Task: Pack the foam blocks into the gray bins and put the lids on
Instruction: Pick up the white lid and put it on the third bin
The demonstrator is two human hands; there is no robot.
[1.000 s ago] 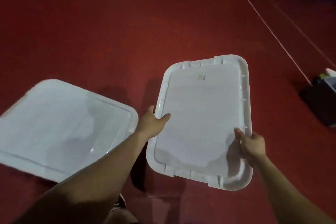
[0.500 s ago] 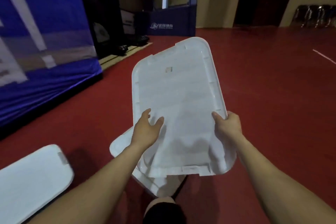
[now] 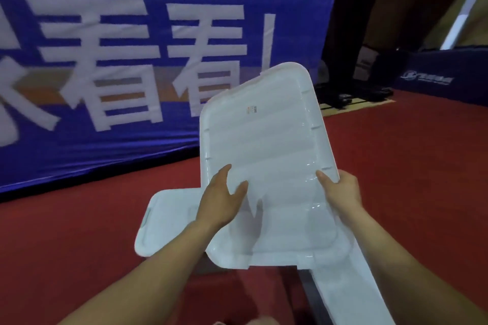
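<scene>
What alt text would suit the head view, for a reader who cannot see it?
Two bare hands hold a white plastic lid tilted up, the left hand at its left edge and the right hand at its right edge. A second white lid shows beneath it, with a red floor around and a blue banner with white characters behind.

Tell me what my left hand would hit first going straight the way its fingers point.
The white lid itself: the left hand holds it, fingers pointing up its face. Beyond, probably the blue banner.
</scene>
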